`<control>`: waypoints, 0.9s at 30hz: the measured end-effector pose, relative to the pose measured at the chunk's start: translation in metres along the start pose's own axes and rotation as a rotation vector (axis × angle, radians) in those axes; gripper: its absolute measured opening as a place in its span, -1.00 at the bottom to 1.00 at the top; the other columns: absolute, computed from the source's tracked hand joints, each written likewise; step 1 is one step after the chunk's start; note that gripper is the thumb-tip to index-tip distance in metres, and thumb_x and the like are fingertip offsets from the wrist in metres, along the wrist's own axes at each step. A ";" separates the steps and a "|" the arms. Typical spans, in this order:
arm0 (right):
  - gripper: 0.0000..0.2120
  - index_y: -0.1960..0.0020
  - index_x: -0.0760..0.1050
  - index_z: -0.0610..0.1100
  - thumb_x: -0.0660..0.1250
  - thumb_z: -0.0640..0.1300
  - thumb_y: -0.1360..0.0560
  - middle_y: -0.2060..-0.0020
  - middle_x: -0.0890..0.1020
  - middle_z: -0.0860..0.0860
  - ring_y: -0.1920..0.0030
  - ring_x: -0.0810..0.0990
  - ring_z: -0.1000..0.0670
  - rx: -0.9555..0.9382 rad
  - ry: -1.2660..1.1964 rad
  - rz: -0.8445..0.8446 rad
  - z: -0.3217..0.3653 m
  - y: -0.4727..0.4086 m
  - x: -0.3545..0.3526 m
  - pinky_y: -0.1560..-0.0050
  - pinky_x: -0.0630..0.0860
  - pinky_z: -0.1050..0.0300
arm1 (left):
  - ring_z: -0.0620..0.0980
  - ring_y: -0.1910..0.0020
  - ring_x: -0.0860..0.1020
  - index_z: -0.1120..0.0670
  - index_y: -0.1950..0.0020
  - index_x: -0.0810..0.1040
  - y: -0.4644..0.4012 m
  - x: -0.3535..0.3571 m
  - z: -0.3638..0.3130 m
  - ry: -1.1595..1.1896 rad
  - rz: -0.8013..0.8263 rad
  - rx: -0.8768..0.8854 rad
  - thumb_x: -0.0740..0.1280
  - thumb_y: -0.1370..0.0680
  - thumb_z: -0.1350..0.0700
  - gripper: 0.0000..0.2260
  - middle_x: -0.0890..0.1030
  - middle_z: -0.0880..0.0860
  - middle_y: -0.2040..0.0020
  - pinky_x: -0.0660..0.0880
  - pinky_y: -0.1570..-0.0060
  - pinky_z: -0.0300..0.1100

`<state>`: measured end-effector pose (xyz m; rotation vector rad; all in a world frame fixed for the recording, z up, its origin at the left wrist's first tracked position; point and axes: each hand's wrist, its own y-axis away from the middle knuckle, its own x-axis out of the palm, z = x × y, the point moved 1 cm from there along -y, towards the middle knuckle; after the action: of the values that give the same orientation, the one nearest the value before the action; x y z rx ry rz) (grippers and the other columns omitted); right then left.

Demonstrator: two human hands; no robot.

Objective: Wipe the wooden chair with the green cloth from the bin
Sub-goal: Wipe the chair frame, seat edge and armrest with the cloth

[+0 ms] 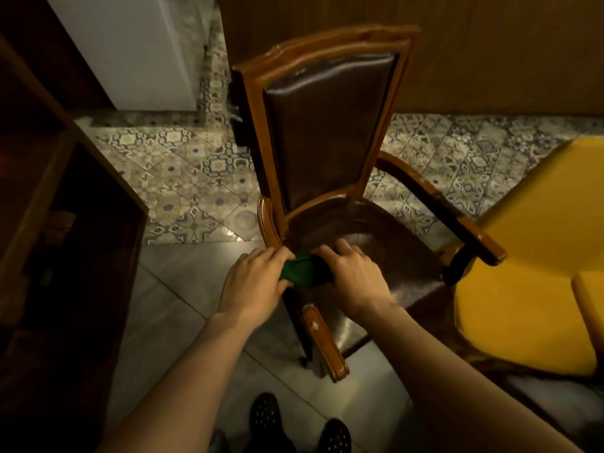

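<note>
The wooden chair point(327, 57) stands in front of me, with a carved brown frame, dark leather back and seat, and two armrests. A bunched green cloth point(302, 269) lies at the left edge of the seat, over the near left armrest. My left hand point(253, 284) grips the cloth's left end from the outside of the chair. Over the cloth's right end, my right hand point(354, 277) presses down, fingers curled on it and on the seat. Most of the cloth is hidden between the two hands.
A yellow cushioned seat point(529, 289) sits close against the chair's right armrest. Dark wooden furniture point(75, 256) fills the left side. A white appliance point(130, 50) stands at the back left, a wood panel wall behind the chair. My shoes point(264, 416) are on the grey floor tiles.
</note>
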<state>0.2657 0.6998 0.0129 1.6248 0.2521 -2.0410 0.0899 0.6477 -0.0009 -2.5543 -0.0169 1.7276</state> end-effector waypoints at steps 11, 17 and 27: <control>-0.44 -0.49 0.28 0.06 0.37 -0.08 -0.53 -0.28 0.39 -0.03 -0.27 0.34 -0.09 0.053 -0.075 0.138 -0.045 0.028 0.111 -0.11 0.53 0.00 | -0.02 -0.12 0.54 -0.11 -0.23 0.44 0.038 0.123 0.006 0.018 0.098 -0.050 0.46 -0.49 0.04 -0.64 0.59 -0.07 -0.13 0.50 -0.05 -0.09; -0.37 -0.58 0.09 0.13 0.25 -0.12 -0.60 -0.56 0.20 0.02 -0.45 0.22 -0.10 -0.102 -0.156 0.161 -0.054 0.035 0.135 -0.34 0.42 -0.07 | -0.03 -0.16 0.52 -0.12 -0.27 0.41 0.047 0.150 0.014 0.079 0.151 -0.062 0.45 -0.48 0.02 -0.60 0.55 -0.09 -0.17 0.49 -0.12 -0.07; -0.35 -0.58 0.09 0.02 0.13 0.08 -0.52 -0.55 0.25 0.00 -0.55 0.14 -0.16 -0.202 -0.138 0.124 -0.056 0.035 0.164 -0.33 0.45 -0.25 | -0.18 -0.58 -0.09 -0.02 -0.61 0.09 0.000 0.168 0.022 0.128 0.280 0.051 -0.26 -0.66 -0.17 -0.44 0.08 -0.05 -0.62 -0.12 -0.55 -0.07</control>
<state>0.3064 0.6503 -0.1514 1.3392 0.2897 -1.9550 0.1323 0.6554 -0.1650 -2.7315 0.4030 1.6138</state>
